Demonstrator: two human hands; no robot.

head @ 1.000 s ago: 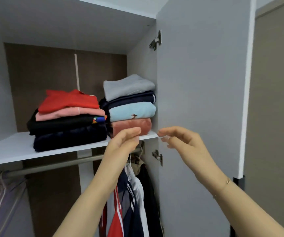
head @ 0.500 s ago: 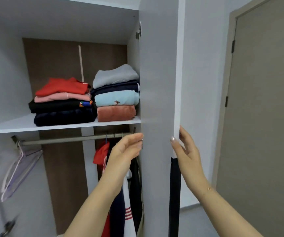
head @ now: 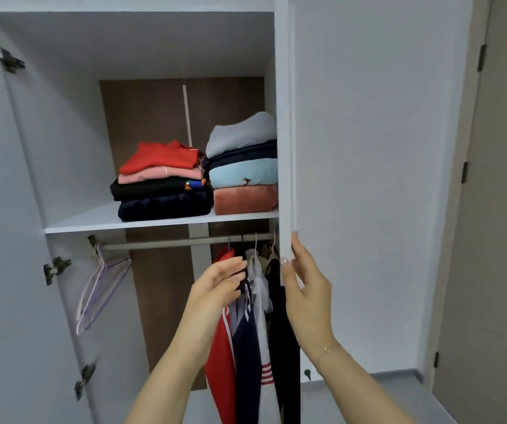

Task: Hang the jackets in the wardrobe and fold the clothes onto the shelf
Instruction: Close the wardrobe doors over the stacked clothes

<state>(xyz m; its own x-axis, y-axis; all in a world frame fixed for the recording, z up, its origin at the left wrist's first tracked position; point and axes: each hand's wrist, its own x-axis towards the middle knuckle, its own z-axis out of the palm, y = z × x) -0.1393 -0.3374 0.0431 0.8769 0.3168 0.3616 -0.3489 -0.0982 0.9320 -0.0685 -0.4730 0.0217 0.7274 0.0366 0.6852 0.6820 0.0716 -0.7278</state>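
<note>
Two tall white wardrobe doors: left one [head: 7, 240] swung wide open, right one [head: 368, 179] edge-on w/ right hand [head: 302, 289] curled round its front edge, thumb on the near face. White shelf [head: 93, 220] carries 2 stacks of folded clothes [head: 197, 182] side by side, touching. Below, grey metal rail [head: 169, 242] w/ hanging jackets [head: 246, 332] at right end, empty lilac wire hangers [head: 102, 286] at left. Left hand [head: 215, 286] relaxed, fingers loosely bent, holding nothing, fingertips at the jackets' shoulders.
</note>
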